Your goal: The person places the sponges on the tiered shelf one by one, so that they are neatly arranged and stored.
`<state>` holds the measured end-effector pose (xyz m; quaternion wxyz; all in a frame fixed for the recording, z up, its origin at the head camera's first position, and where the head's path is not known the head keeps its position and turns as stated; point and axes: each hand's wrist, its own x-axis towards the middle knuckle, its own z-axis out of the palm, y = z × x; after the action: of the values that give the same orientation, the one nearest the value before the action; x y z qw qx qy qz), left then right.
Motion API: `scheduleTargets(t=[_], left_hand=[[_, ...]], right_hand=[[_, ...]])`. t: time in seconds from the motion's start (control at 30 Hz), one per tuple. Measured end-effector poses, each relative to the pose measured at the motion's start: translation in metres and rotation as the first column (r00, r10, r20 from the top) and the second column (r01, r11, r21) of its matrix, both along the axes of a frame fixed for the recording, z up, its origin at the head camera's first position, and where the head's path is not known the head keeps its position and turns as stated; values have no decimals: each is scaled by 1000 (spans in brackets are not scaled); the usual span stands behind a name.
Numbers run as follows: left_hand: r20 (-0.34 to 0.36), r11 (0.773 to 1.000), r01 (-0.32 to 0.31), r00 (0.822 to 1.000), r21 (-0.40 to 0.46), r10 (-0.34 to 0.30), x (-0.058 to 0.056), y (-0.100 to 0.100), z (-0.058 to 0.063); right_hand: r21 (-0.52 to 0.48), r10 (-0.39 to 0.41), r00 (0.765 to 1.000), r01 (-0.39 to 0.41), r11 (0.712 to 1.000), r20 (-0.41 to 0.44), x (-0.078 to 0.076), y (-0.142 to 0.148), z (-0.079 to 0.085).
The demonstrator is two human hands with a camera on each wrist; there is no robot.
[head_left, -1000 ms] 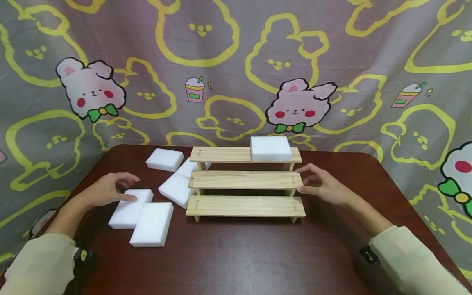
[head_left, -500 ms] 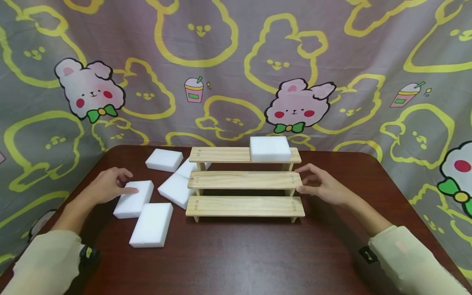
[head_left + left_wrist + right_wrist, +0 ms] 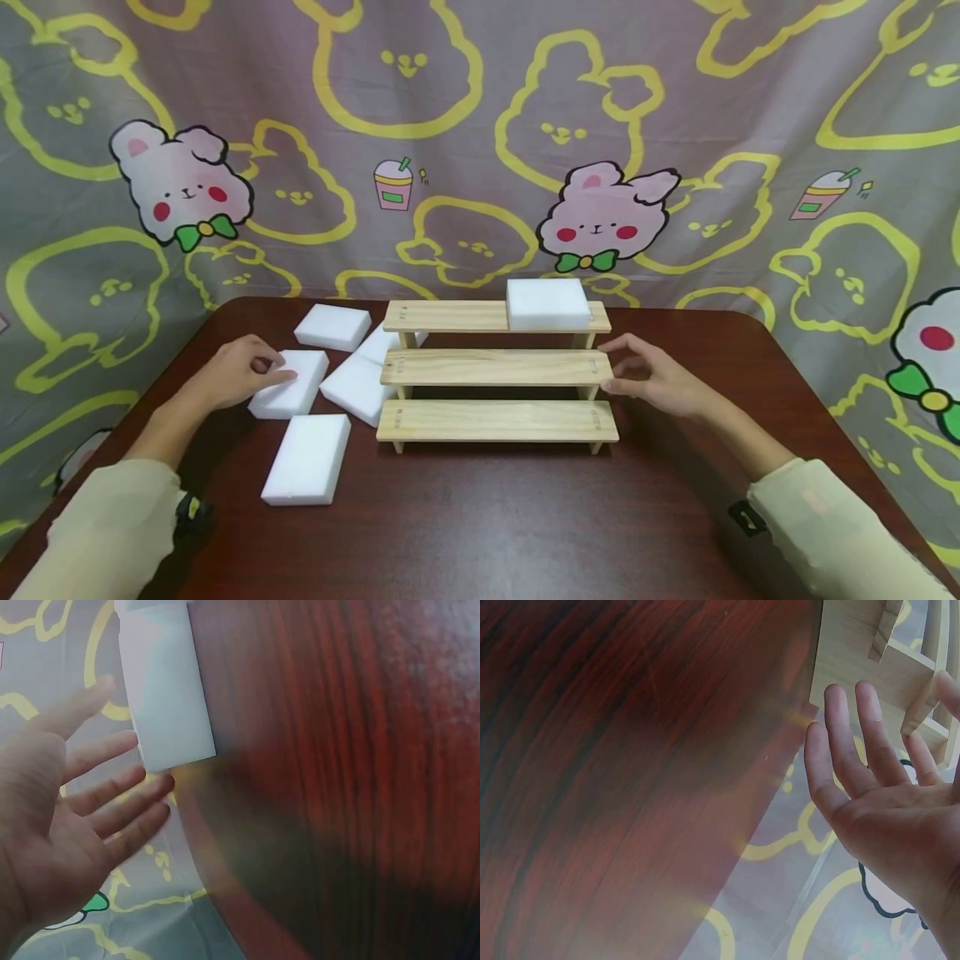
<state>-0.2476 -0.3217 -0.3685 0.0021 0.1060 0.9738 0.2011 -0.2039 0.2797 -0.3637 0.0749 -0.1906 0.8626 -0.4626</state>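
My left hand is at the left end of a white foam block, its thumb overlapping the block's top. In the left wrist view, the fingers stay fairly straight and spread beside a white block. Far right of it, my right hand pinches the end of the middle board of a three-tier wooden stand, index at the back edge and thumb at the front. The stand's end also shows in the right wrist view, by that thumb and index. One foam block lies on the top tier, toward the right.
A second loose foam block lies flat in front of my left hand. Behind are another block and two blocks partly hidden by the stand's left end. All rest on a dark reddish table before a patterned curtain.
My left hand has moved right and slightly away, and the foam block under its thumb has slid the same way, away from the front block. My right hand and the stand stay put.
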Motion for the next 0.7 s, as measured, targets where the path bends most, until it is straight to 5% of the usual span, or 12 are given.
scheduleTargets(t=[0.33,0.7], left_hand=[[94,988,-35,994,-153,49,4,7,-1],[91,994,-2,996,-108,12,4,5,-6]], right_hand=[[5,-1,1000,1,1000,5,-1,-1,1],[4,6,1000,-6,1000,-2,-1,0,-1]])
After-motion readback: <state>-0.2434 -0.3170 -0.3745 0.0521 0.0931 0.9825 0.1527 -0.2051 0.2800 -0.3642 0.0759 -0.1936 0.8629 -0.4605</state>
